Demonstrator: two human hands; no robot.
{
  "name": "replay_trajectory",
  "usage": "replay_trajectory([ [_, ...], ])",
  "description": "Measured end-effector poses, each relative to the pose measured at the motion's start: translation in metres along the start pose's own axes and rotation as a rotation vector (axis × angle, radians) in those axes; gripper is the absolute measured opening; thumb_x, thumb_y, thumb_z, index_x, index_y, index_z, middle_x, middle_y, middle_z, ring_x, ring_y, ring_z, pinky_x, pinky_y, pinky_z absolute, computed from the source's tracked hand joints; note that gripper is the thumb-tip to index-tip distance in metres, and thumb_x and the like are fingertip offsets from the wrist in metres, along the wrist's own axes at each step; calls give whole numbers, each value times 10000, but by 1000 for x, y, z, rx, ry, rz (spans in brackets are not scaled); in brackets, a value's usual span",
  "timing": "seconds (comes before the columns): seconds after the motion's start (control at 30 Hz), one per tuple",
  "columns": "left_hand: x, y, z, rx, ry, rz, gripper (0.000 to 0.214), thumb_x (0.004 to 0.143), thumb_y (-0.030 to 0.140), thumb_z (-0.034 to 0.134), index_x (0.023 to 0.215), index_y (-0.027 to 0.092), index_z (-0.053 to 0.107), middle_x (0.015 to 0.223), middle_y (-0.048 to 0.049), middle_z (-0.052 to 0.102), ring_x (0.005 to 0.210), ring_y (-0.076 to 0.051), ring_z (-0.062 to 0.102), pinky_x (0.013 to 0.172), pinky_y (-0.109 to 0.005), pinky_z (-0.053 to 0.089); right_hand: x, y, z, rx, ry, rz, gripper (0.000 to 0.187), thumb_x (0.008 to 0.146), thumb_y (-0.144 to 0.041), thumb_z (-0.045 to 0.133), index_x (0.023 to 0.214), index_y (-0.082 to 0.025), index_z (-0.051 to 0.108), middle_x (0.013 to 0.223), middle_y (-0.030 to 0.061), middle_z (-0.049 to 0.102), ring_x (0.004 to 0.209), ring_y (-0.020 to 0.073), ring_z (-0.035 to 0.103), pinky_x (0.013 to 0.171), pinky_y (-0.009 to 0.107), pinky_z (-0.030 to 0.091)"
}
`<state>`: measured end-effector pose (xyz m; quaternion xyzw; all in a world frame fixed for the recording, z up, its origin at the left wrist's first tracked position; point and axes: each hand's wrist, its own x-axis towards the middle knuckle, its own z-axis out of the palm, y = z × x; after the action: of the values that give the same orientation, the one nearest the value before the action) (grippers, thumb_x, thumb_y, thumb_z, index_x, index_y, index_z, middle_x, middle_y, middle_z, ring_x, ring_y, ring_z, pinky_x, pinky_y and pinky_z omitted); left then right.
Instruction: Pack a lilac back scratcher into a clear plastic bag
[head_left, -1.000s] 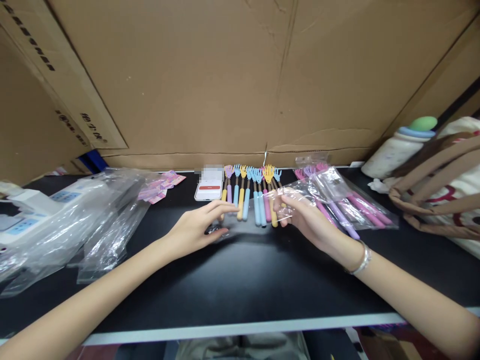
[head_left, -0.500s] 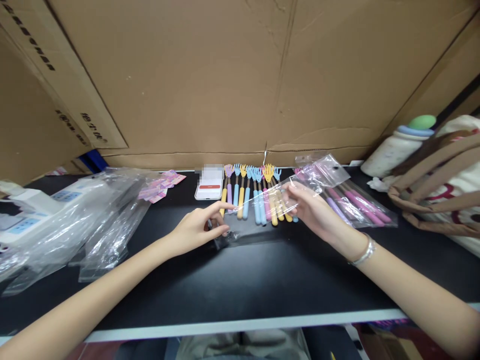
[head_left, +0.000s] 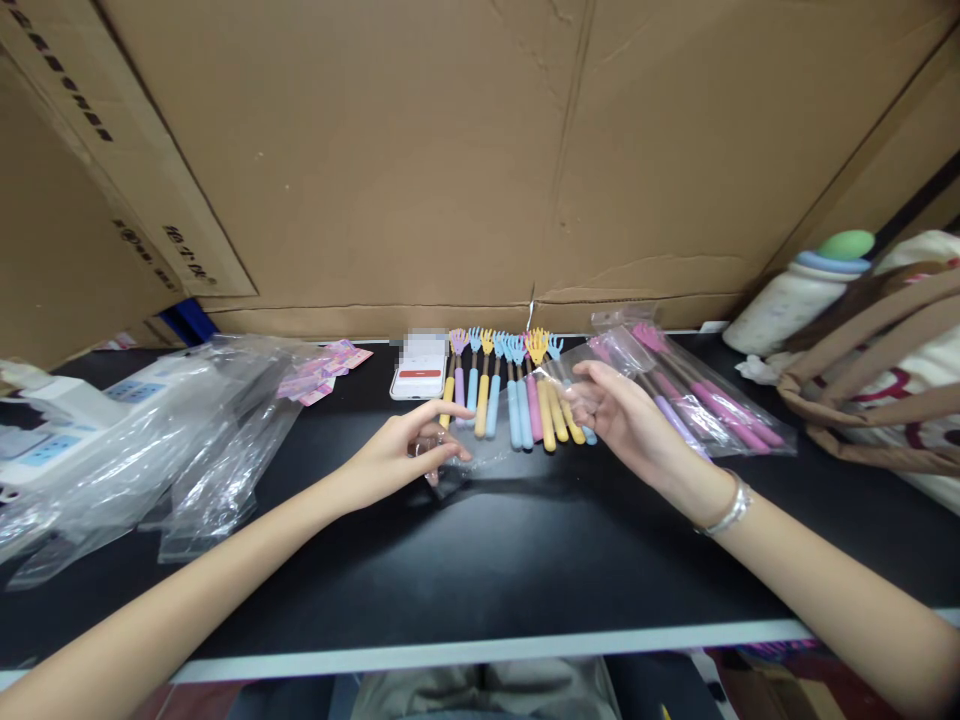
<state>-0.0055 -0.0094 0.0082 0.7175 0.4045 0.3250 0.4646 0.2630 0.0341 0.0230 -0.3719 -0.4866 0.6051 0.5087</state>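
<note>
A clear plastic bag stretches between my two hands above the black table. My left hand holds its left end, thumb and fingers curled at the film. The right end is in my right hand, between the thumb and bent fingers; its exact grip is partly hidden. Behind the bag lies a row of several back scratchers with claw-shaped heads and yellow, blue, purple and pink handles. Right of my right hand, bagged back scratchers with pink and purple handles lie on the table.
Clear plastic bags lie at the left, partly over a white device. Pink cards and a phone lie towards the back. A white bottle and a fabric bag stand right. Cardboard walls the back.
The bag's loose end has swung off the bagged scratchers, leaving a pink head in plainer sight. My right hand's fingers have shifted slightly; my left hand has stayed almost in place.
</note>
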Motion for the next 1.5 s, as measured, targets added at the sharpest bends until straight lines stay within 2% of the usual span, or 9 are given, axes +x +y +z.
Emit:
replay_trajectory([
  [0.33,0,-2,3,-212,-35,-56,473,847,414,588,1214,162,428,951,-87,680,527,-57,539,574,-216,493,0,0,-1,15,20,-29,207,772,-428,657,889,-258,642,827,1,697,826,155,648,766,279,495],
  [0.4,0,-2,4,-232,-36,-66,485,846,423,588,1222,168,421,957,-84,681,518,-49,530,581,-213,492,0,0,-1,29,-28,-8,224,803,-441,620,920,-251,630,870,17,709,814,153,655,795,293,495],
  [0.53,1,-4,6,-263,-29,-99,469,852,400,588,1231,189,411,955,-63,681,506,-44,537,576,-205,486,-2,3,2,30,-203,85,333,843,-524,522,1013,-246,587,901,54,716,811,193,677,823,366,493],
  [0.6,1,-5,7,-280,-33,-105,466,850,388,593,1232,196,409,956,-56,679,509,-48,548,567,-201,482,-5,4,6,9,-231,81,337,836,-521,533,1024,-245,577,871,48,716,814,207,681,808,373,498],
  [0.73,1,-6,10,-298,-52,-120,475,845,380,602,1238,205,401,960,-53,680,506,-55,568,561,-203,481,-10,1,11,-50,-157,-14,296,815,-476,586,992,-239,578,785,24,702,739,191,677,752,339,510],
  [0.9,0,-5,10,-274,-86,-115,482,852,374,597,1255,211,390,976,-66,682,515,-61,579,571,-205,474,-4,-3,4,-72,-4,-132,222,769,-356,668,931,-228,587,715,-9,674,662,145,649,722,291,514],
  [1.1,-2,-3,10,-283,-81,-82,516,869,362,576,1307,224,341,944,-68,696,503,-61,573,599,-221,480,8,-7,-1,-189,59,-236,316,749,-338,684,1013,-232,548,701,-13,688,657,153,654,741,314,511],
  [1.27,-3,-3,11,-274,-123,-78,445,874,360,567,1257,214,394,887,-48,692,507,-63,573,575,-204,462,26,-18,-4,-200,92,-248,278,734,-364,673,933,-227,535,645,-28,661,582,136,625,704,303,500],
  [1.5,-4,-3,12,-230,-162,-85,353,886,395,536,1157,179,465,895,-67,693,548,-79,581,609,-229,476,50,-23,1,-218,69,-170,224,742,-372,657,822,-216,518,653,-10,646,608,130,615,680,287,490],
])
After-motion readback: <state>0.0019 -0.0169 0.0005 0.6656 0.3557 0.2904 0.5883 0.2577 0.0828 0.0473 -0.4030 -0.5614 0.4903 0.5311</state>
